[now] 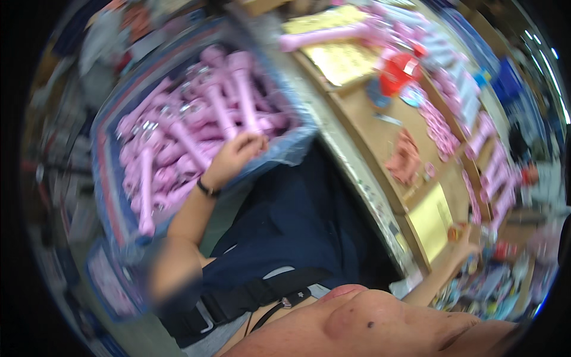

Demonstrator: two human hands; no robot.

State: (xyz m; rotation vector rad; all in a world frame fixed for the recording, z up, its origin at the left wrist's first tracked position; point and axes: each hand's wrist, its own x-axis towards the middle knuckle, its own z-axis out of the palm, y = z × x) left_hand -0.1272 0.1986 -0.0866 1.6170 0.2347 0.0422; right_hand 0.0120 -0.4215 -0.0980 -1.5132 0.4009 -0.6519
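My left hand (241,152) is at the near rim of a blue-lined bin (291,149). Its fingers are curled by the lower ends of long pink plastic rods (242,89); blur hides whether they grip one. The bin is heaped with such pink pieces, rod-shaped with rounded ends, some showing shiny metal parts. Far to the right, at the table's end, my right hand (467,247) closes round a small orange-brown thing (456,232), too blurred to name. Beside that hand lies a yellow sheet (431,220) in a cardboard tray (389,193).
On the table, the compartmented tray holds a red object (399,72), an orange cloth (404,157) and small pink rings (439,131). More pink rods (499,172) lie along its far side. A jumble of small mixed items (476,291) stands at the right.
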